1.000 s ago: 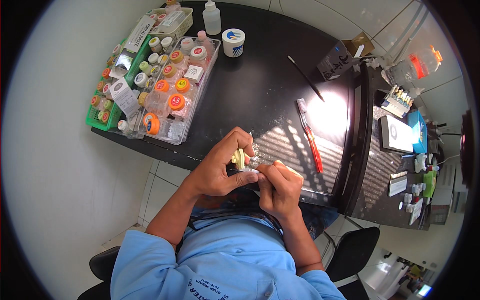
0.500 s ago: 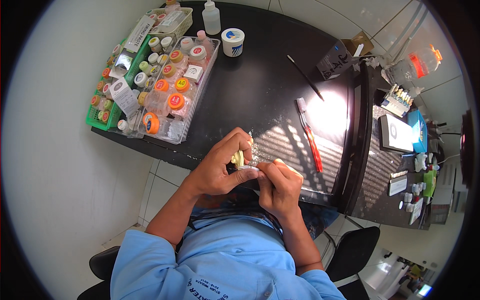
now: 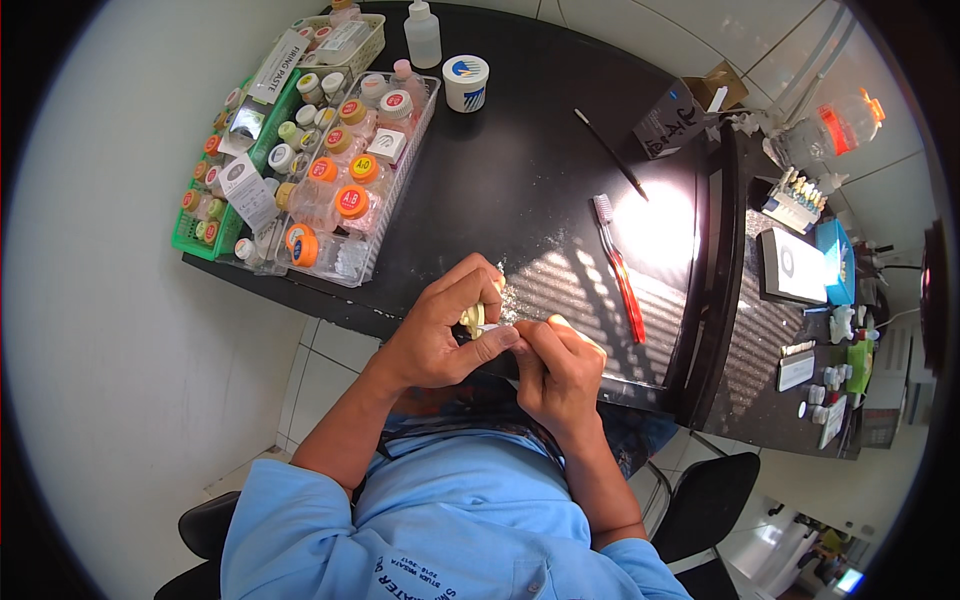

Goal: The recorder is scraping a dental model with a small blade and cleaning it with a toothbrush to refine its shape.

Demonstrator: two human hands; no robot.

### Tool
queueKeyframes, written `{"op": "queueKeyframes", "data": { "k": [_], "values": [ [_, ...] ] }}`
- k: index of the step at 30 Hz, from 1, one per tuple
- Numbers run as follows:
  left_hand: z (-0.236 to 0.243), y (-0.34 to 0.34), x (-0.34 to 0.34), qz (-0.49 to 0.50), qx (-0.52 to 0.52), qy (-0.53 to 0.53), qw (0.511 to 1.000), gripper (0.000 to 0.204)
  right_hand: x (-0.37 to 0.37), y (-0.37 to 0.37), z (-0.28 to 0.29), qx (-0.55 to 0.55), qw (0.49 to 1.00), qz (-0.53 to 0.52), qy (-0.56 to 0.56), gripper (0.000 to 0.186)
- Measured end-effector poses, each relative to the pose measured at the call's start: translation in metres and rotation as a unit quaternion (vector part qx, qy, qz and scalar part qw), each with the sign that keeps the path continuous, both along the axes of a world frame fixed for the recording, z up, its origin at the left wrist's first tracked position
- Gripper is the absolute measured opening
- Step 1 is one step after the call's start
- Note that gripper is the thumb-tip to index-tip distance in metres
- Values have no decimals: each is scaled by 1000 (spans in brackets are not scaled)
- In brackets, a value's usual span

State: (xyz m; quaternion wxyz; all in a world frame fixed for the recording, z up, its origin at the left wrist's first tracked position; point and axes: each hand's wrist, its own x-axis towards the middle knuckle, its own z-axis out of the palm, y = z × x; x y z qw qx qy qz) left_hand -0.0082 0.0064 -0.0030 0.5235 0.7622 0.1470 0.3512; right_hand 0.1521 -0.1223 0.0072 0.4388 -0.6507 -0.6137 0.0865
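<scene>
Close over the near edge of the black table, my left hand is closed around a small pale yellow piece that looks like a dental cast. Its fingers curl over the top and hide most of the piece. My right hand meets the left thumb, its thumb and forefinger pinched together. Between the two hands a sliver of a thin white strip shows against the yellow piece. My right fingertips hold its end, and the left thumb covers much of it. White powder is scattered on the table just beyond my hands.
Right of my hands lies a red toothbrush, with a thin black stick farther off. Baskets of capped jars stand at left. A white tub, a squeeze bottle and a black box stand farther back.
The left thumb has shifted slightly up and right over the white strip, so less of it shows. Both hands otherwise keep their place and hold.
</scene>
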Motion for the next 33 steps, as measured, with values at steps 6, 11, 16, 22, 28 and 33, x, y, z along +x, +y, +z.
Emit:
{"op": "queueKeyframes", "data": {
  "k": [6, 11, 16, 22, 28, 33],
  "values": [
    [3, -1, 1, -6, -12, -11, 1000, 39, 3, 0, -2, 15, 1000, 13, 5, 9],
    [2, -2, 2, -6, -35, -8, 999, 42, 3, 0, -3, 18, 1000, 14, 9, 10],
    [1, 1, 1, -10, -20, -3, 1000, 41, 3, 0, -3, 19, 1000, 13, 10, 10],
    [1, 1, 1, -12, 11, -7, 1000, 36, 2, 1, -6, 18, 1000, 2, 5, 10],
    [2, 0, 2, -2, 7, -12, 1000, 35, 2, 1, -5, 19, 1000, -2, -2, 10],
    [2, -1, 2, 9, 11, -10, 1000, 33, 1, 1, 0, -4, 1000, 5, 1, 6]
  ]
}}
